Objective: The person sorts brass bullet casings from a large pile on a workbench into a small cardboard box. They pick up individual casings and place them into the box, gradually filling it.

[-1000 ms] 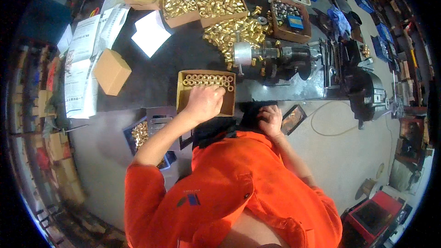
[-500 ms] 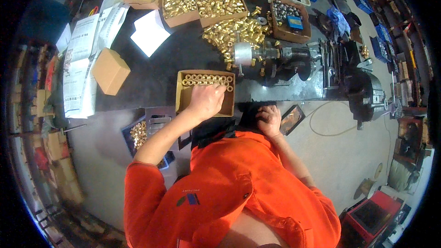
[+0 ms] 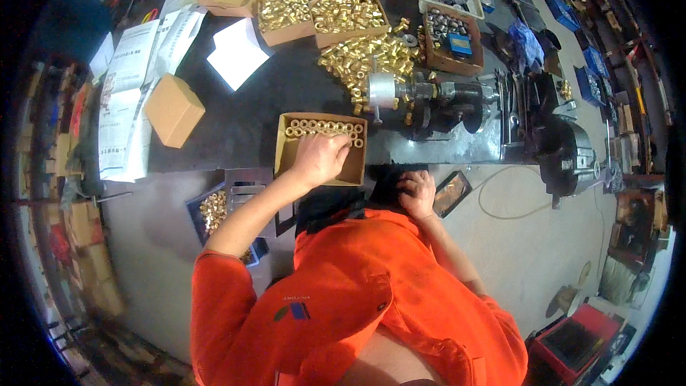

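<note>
An open cardboard box [image 3: 285, 164] sits at the near edge of the dark workbench. Hollow brass nuts [image 3: 323, 126] stand in rows along its far side, their round openings facing up. My left hand [image 3: 321, 159] reaches into this box, its fingers bent together and pressed down at the right end of the rows. Whatever lies under those fingertips is hidden. Below the bench edge, my right hand [image 3: 417, 193] rests on the dark cloth over my leg. Its fingers are loosely bent and a little apart, with nothing visible in them.
Loose brass nuts [image 3: 364, 61] are heaped beyond the box, near two full cartons [image 3: 350, 33]. A metal shaft fixture [image 3: 429, 93] lies right of the heap, before a vise [image 3: 568, 154]. White paper [image 3: 237, 53] and a small carton [image 3: 174, 111] lie left. A blue bin [image 3: 196, 211] stands below.
The whole view has shifted slightly. My left hand stays in the box at the right end of the rows, its fingers drawn slightly lower. My right hand keeps its place.
</note>
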### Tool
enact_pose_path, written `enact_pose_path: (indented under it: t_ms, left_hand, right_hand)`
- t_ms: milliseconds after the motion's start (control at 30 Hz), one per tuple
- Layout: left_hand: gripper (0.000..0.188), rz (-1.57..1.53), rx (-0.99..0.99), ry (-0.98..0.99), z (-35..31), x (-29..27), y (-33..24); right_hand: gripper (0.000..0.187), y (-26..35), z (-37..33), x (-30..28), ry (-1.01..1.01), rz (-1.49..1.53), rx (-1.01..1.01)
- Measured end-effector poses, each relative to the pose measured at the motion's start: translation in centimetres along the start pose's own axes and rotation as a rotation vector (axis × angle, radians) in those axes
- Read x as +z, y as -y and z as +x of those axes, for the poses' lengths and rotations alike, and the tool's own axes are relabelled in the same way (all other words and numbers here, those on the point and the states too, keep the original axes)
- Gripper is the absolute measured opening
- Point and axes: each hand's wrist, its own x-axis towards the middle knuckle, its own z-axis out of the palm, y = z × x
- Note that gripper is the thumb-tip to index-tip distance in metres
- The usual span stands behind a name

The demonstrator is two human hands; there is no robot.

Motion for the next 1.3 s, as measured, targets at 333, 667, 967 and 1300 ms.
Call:
enact_pose_path:
  t_ms: [333, 667, 967, 1300]
  left_hand:
    - [0.015, 0.021, 0.041, 0.045, 0.1, -0.3, 0.1]
    - [0.012, 0.074, 0.028, -0.194, 7.2, -6.3, 2.6]
    - [0.027, -0.117, -0.070, -0.159, 14.2, 0.5, 10.3]
    - [0.014, -0.456, -0.275, 0.004, 14.0, -2.4, 7.8]
  right_hand:
    - [0.019, 0.1, 0.2, -0.1, -0.006, 0.008, -0.014]
    - [0.020, -0.1, -0.1, 0.1, 0.003, -0.001, -0.012]
    - [0.028, 2.5, -0.4, -2.1, 0.000, 0.400, -0.075]
    - [0.066, 24.7, 11.7, -22.3, 0.343, 2.016, -0.948]
